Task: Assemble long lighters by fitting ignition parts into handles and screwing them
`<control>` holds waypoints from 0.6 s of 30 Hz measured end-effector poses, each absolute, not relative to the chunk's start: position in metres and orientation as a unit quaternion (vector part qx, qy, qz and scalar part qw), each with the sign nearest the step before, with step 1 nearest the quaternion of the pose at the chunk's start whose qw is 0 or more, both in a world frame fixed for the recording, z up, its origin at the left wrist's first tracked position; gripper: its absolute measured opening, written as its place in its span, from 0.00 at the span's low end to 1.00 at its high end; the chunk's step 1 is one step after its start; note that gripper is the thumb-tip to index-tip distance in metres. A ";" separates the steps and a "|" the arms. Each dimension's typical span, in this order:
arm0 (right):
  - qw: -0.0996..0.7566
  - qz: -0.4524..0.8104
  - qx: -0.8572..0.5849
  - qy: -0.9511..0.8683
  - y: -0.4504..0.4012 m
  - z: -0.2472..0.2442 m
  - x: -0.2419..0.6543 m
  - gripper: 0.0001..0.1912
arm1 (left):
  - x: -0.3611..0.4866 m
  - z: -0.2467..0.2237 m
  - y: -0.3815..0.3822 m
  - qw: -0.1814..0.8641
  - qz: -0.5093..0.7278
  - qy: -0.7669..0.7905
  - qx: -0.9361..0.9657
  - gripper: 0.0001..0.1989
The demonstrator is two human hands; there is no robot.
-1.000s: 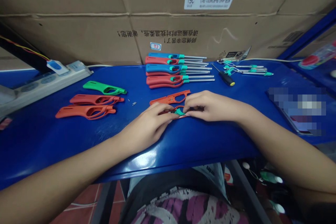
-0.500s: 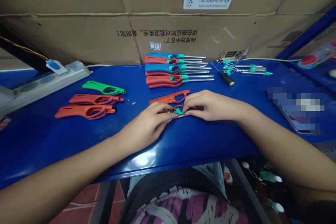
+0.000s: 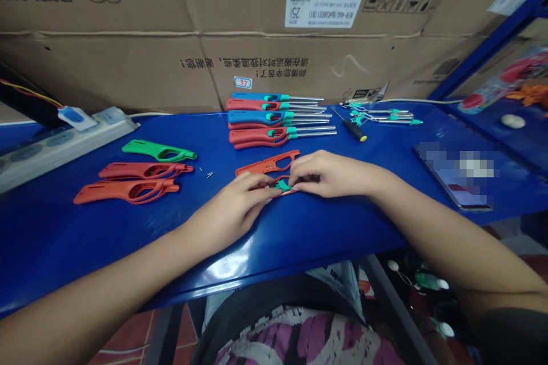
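Both hands meet over an opened lighter casing at the middle of the blue table. My left hand [image 3: 240,202] pinches the left part of the lower orange half-shell. My right hand [image 3: 321,175] has its fingers closed at the right end, by a green trigger [image 3: 282,185] seated in that half. Fingers hide most of this half-shell. Just behind it, the other orange half-shell [image 3: 268,164] lies with its inside up. Small metal pins [image 3: 209,174] are to the left of my left hand.
Assembled lighters [image 3: 257,137] with metal tubes are stacked at the back. A screwdriver [image 3: 355,130] and metal tubes with green parts [image 3: 398,117] lie right of them. Green casing [image 3: 158,151], red casing [image 3: 145,170] and orange casing [image 3: 126,190] rest left. A phone [image 3: 454,177] and power strip [image 3: 64,142] flank them.
The view has shifted, so everything on the table appears a little further left and lower. Both hands stay at the orange half-shell with the same grip.
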State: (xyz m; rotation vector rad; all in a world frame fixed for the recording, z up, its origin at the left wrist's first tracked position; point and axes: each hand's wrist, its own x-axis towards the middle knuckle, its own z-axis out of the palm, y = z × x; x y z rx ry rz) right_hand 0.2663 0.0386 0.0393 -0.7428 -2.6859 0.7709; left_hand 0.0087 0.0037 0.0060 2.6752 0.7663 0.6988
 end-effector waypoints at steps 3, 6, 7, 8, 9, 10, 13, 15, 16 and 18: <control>0.129 0.262 -0.251 -0.923 0.038 0.039 0.265 0.06 | 0.009 0.005 0.004 0.136 0.245 0.265 0.922 0.15; 0.125 0.268 -0.257 -0.920 0.037 0.040 0.266 0.06 | 0.008 0.004 0.005 0.138 0.246 0.271 0.920 0.15; 0.123 0.274 -0.259 -0.918 0.037 0.041 0.267 0.06 | 0.008 0.003 0.005 0.139 0.247 0.270 0.920 0.15; 0.123 0.282 -0.261 -0.915 0.038 0.042 0.268 0.06 | 0.008 0.002 0.005 0.138 0.249 0.268 0.920 0.16; 0.128 0.289 -0.264 -0.911 0.039 0.043 0.269 0.07 | 0.008 0.001 0.005 0.137 0.252 0.265 0.921 0.16; 0.140 0.292 -0.268 -0.908 0.040 0.043 0.270 0.08 | 0.008 0.000 0.005 0.136 0.254 0.263 0.921 0.16; 0.203 0.257 -0.286 -0.900 0.047 0.039 0.274 0.10 | 0.009 -0.002 0.004 0.136 0.259 0.263 0.919 0.17; 0.216 0.201 -0.312 -0.903 0.052 0.033 0.277 0.12 | 0.010 -0.002 0.003 0.144 0.264 0.268 0.915 0.17; 0.206 0.172 -0.326 -0.906 0.054 0.029 0.279 0.13 | 0.011 0.000 0.002 0.149 0.269 0.271 0.912 0.16; 0.179 0.137 -0.347 -0.910 0.058 0.022 0.281 0.15 | 0.011 0.004 0.001 0.159 0.281 0.284 0.903 0.15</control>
